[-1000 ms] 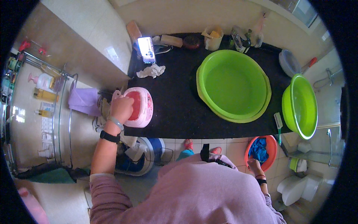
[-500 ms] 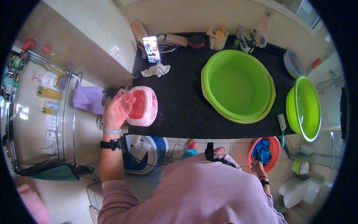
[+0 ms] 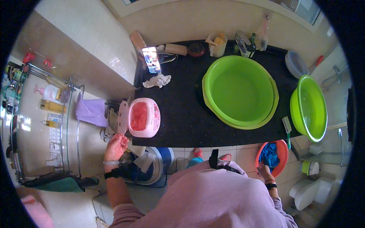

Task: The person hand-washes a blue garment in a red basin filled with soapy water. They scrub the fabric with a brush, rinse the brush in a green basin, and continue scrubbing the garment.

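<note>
My left hand [image 3: 116,147] is just off the counter's front left corner with its fingers curled together. What they hold, if anything, I cannot make out. Just above it stands the raised lid [image 3: 123,117] of a pink plastic tub [image 3: 153,117]; whether my fingertips touch the lid's lower edge is unclear. Reddish contents show inside the tub. Low on the right, my right hand [image 3: 265,173] grips the near rim of an orange-red basin [image 3: 283,159], its fingers partly hidden. Crumpled blue cloth [image 3: 269,155] lies in that basin.
A large green basin [image 3: 239,91] sits on the black counter [image 3: 178,110], and another green basin [image 3: 308,108] leans at its right end beside a brush [image 3: 287,127]. A lit phone [image 3: 151,60] and a crumpled white cloth [image 3: 157,80] are at back left. A glass shelf rack [image 3: 72,125] stands left.
My left hand has moved from over the tub's opening down and toward me, past the lid. The view has shifted slightly. My right hand stays at the orange-red basin.
</note>
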Available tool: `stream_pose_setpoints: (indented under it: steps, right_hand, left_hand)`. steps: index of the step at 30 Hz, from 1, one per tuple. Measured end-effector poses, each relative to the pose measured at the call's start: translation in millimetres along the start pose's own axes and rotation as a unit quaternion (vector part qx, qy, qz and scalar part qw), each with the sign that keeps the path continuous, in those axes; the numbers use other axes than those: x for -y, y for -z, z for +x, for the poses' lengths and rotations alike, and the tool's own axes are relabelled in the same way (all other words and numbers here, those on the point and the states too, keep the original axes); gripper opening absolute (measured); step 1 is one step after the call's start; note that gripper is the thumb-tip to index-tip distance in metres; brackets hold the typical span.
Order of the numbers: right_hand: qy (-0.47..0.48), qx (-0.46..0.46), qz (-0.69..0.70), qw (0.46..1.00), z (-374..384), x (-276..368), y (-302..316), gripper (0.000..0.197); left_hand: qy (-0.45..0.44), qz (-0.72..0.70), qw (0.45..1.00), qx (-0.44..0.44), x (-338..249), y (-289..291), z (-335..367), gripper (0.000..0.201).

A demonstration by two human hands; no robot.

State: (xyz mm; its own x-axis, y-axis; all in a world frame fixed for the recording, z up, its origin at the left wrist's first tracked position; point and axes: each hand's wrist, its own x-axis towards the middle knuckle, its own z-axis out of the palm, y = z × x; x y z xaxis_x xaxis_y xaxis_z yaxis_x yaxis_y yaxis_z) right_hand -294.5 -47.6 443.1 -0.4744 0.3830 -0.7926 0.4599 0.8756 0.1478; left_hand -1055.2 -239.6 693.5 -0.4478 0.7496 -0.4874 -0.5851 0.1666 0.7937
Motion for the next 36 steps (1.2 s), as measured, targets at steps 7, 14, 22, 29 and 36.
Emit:
stream_pose_setpoints:
  steps: [7, 14, 22, 29, 36]
  right_hand:
    - [0.008, 0.017, -0.031, 0.999, 4, -8, 22, 0.027]
    - [0.032, -0.149, -0.065, 0.986, 27, -12, -21, 0.015]
    - [-0.018, -0.122, 0.068, 0.99, 37, 1, -62, 0.019]
    - [-0.067, -0.164, 0.299, 0.938, 27, 22, -38, 0.008]
    - [-0.155, -0.186, 0.486, 0.84, 1, 54, 28, 0.006]
  left_hand:
    - [-0.074, -0.167, 0.982, -0.058, 37, 34, 26, 0.009]
    - [-0.168, -0.139, 0.975, -0.039, 26, 24, 24, 0.01]
    - [-0.138, 0.075, 0.988, 0.016, -8, -41, 13, 0.012]
    - [-0.081, 0.185, 0.976, 0.087, -4, -110, 25, 0.014]
    - [0.06, 0.281, 0.915, 0.284, 46, -189, 34, 0.011]
